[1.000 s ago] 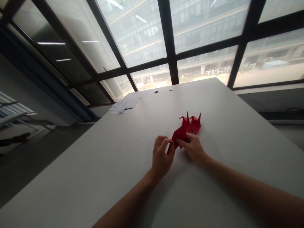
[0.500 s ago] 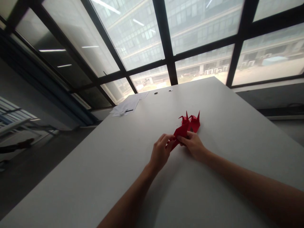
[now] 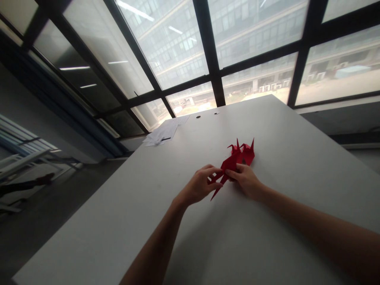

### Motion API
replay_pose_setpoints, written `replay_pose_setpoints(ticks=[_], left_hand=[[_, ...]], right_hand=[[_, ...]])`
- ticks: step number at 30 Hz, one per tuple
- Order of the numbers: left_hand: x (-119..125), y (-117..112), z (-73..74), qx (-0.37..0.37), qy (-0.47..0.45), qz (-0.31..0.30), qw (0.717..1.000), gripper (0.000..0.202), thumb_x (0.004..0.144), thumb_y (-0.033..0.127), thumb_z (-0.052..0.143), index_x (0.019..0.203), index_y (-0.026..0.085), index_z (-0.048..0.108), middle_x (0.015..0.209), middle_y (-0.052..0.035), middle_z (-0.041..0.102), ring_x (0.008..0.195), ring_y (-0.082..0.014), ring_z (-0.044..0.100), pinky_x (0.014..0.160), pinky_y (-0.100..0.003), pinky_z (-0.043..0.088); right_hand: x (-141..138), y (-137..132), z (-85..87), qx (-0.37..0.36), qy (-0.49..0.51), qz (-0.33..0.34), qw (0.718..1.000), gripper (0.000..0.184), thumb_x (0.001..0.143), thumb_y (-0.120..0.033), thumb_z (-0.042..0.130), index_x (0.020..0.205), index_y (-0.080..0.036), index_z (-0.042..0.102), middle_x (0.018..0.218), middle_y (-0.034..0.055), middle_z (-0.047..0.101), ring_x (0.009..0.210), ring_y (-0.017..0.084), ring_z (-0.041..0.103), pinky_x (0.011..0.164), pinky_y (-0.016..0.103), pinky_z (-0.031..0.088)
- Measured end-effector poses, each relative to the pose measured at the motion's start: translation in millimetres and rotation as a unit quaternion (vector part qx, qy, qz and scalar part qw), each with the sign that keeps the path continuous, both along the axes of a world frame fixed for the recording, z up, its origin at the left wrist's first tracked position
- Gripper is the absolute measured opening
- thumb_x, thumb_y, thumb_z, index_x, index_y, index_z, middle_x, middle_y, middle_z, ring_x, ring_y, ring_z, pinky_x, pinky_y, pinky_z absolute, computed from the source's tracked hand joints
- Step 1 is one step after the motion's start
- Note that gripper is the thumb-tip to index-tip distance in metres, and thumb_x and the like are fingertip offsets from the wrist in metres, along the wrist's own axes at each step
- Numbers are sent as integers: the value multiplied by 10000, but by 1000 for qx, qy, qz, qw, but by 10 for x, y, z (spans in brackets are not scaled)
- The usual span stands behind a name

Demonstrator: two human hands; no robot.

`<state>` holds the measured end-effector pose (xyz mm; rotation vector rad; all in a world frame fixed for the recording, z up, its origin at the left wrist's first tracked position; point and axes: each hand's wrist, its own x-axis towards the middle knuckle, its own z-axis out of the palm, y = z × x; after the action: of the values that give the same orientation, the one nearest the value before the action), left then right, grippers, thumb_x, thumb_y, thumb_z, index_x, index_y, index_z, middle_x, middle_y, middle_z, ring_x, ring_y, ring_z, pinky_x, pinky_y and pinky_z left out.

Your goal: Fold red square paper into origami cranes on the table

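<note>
A piece of red origami paper [image 3: 229, 163], folded into a long shape with two narrow points at its lower end, is held between both hands just above the table. My right hand [image 3: 246, 180] pinches its middle from the right, thumb on top. At the lower end, my left hand [image 3: 199, 185] has its fingertips and thumb around the narrow points, and one point sticks out below the thumb. Just behind the held paper stand two finished red paper cranes, the left one [image 3: 235, 149] partly covered by it and the right one [image 3: 249, 153] mostly in sight.
The white table [image 3: 118, 221] stretches out to the windows. White paper sheets [image 3: 162, 132] lie at its far left with a dark pen [image 3: 166, 138] on them. Two small round holes show near the far edge. On the left, a person's leg [image 3: 28, 185] is visible beyond the table.
My left hand has turned flatter and its thumb has moved away from the index finger, so the narrow lower points of the paper now show apart. The view has shifted slightly.
</note>
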<state>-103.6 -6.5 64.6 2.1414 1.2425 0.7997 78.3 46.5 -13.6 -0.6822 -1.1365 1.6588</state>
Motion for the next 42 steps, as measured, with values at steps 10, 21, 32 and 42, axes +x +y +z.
replay_pose_setpoints(ticks=[10,21,32,42], left_hand=[[7,-16,120,126,55,58,989,460,780,51,663,1190,259,669,934,-30,710,826,-176,669,784,-324,565],[46,8,-160,126,-171,45,976,326,804,204,769,1117,211,680,986,-71,723,949,-209,681,883,-389,552],[46,8,-227,268,-62,54,960,122,870,199,697,962,258,751,839,-41,732,870,-207,638,799,-376,532],[116,29,-375,145,-161,131,967,323,828,203,730,1142,213,650,900,-32,667,803,-150,590,724,-268,478]], right_hand=[[16,44,-9,-54,61,28,996,296,665,-374,852,850,-172,739,756,20,670,629,124,515,575,261,370],[-2,-72,4,-154,154,141,966,266,708,-329,851,928,-237,732,900,10,708,769,130,619,708,263,491],[-7,-67,16,-125,143,175,966,257,715,-314,849,919,-207,734,896,18,694,800,136,617,755,275,508],[-12,-50,-24,-79,81,194,974,388,690,-325,861,1045,-226,740,1034,47,726,876,161,642,765,281,489]])
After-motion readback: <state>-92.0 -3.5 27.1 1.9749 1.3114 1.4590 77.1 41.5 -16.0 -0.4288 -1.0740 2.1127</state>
